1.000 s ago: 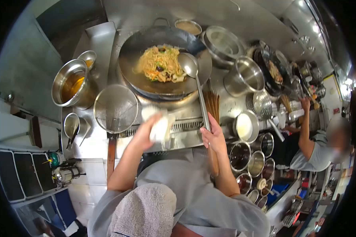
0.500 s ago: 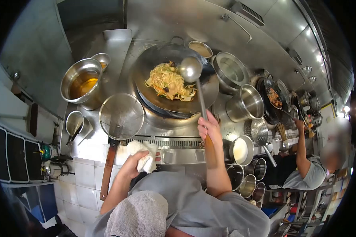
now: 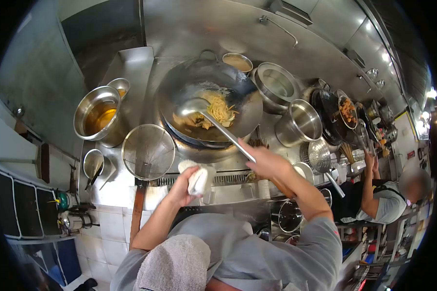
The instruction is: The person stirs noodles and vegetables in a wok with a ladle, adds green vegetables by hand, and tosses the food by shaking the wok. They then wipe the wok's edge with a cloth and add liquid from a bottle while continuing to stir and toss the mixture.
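My right hand is closed around the handle of a long metal ladle. The ladle's bowl is down in the left part of a large dark wok, against a heap of noodles. Part of the noodles is hidden behind the bowl. A folded white cloth is gripped in my left hand, which is raised in front of the stove's near edge. To the left of the wok lies a round wire strainer, its wooden handle pointing toward me.
A metal pot of amber liquid and a small pot with utensils stand on the left. Right of the wok are a tall metal pot and a perforated ladle. A co-worker handles a wok of food farther right.
My right hand has come nearer and to the right, and the ladle's bowl has swept from the wok's right side to its left, spreading over the noodles. The cloth has shifted rightward.
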A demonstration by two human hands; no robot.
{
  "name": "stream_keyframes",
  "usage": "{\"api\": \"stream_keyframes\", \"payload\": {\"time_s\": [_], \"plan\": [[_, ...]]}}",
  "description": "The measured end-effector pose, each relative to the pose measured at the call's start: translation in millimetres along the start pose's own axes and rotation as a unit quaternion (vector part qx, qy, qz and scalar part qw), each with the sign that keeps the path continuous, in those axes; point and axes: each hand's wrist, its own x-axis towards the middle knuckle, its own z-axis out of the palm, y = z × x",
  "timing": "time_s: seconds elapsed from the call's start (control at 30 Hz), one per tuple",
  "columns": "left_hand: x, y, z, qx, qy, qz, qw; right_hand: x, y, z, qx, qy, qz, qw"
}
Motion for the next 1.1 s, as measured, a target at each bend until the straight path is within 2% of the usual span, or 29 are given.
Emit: {"api": "stream_keyframes", "payload": {"time_s": [0.1, 0.2, 0.23, 0.3, 0.33, 0.37, 0.43, 0.5, 0.53, 0.6, 0.63, 0.67, 0.73, 0.8, 0.87, 0.9, 0.97, 1.0, 1.03, 1.07, 1.1], "plan": [[6.2, 34.1, 44.5, 0.024, 0.026, 0.057, 0.998, -55.0, -41.3, -12.8, -0.05, 0.028, 0.08, 0.995], [61.8, 55.9, 24.4, 0.022, 0.029, 0.023, 0.999, -84.3, -54.6, -16.6, 0.011, 0.114, 0.047, 0.992], [68.5, 59.9, 28.1, 0.034, 0.069, 0.024, 0.997, -91.4, -63.9, -28.9, 0.106, 0.051, 0.129, 0.985], [82.3, 61.3, 33.7, 0.006, 0.104, 0.02, 0.994, -103.1, -77.8, -55.4, 0.295, -0.074, 0.277, 0.912], [96.0, 61.8, 33.9, -0.011, 0.091, 0.04, 0.995, -110.1, -63.0, -45.6, 0.393, -0.07, 0.265, 0.878], [113.2, 57.5, 29.4, -0.028, 0.081, 0.056, 0.995, -110.2, -52.7, -40.3, 0.407, -0.087, 0.269, 0.869], [151.0, 42.7, 10.1, -0.044, 0.043, 0.11, 0.992, -93.4, -44.4, -19.6, 0.296, -0.086, 0.265, 0.914], [173.7, 24.3, -6.9, -0.034, 0.046, 0.155, 0.986, -69.6, -42.0, 6.7, 0.205, -0.014, 0.22, 0.954], [158.4, 17.7, -1.8, -0.05, 0.024, 0.162, 0.985, -70.4, -46.1, 10.7, 0.209, -0.019, 0.236, 0.949], [82.6, 4.9, 41.9, -0.055, 0.073, 0.141, 0.986, -65.1, -46.3, 3.6, 0.205, -0.018, 0.258, 0.944], [56.2, 1.0, 55.9, -0.056, 0.098, 0.13, 0.985, -63.8, -38.7, 3.5, 0.19, -0.004, 0.231, 0.954], [50.5, 0.8, 55.6, -0.055, 0.131, 0.146, 0.979, -65.8, -30.2, 5.9, 0.176, 0.007, 0.205, 0.963], [65.5, 17.8, 46.5, -0.057, 0.093, 0.133, 0.985, -61.2, -12.5, 21.0, 0.134, 0.048, 0.147, 0.979], [90.6, 29.1, 41.5, -0.045, 0.078, 0.144, 0.985, -37.2, -31.3, 1.9, 0.157, -0.01, 0.255, 0.954], [97.7, 13.1, 26.0, -0.029, 0.04, 0.159, 0.986, -21.7, -24.1, 15.8, 0.129, 0.029, 0.249, 0.96], [86.9, -6.8, 21.4, -0.057, 0.062, 0.156, 0.984, -19.5, -20.3, 21.8, 0.111, 0.049, 0.245, 0.962], [54.9, -40.0, 25.9, -0.018, 0.156, 0.14, 0.978, -26.7, -22.4, 25.7, 0.102, 0.096, 0.212, 0.967], [45.1, -50.2, 33.5, -0.029, 0.136, 0.187, 0.972, -36.0, -26.8, 21.1, 0.113, 0.111, 0.203, 0.966], [38.1, -42.2, 34.1, -0.019, 0.114, 0.171, 0.978, -47.2, -29.9, 23.7, 0.128, 0.12, 0.195, 0.965], [37.9, -21.3, 32.2, -0.012, 0.093, 0.157, 0.983, -60.0, -24.5, 30.2, 0.099, 0.166, 0.133, 0.972], [42.1, -2.9, 34.8, -0.006, 0.068, 0.147, 0.987, -67.1, -45.8, 9.0, 0.19, 0.1, 0.214, 0.953]]}}
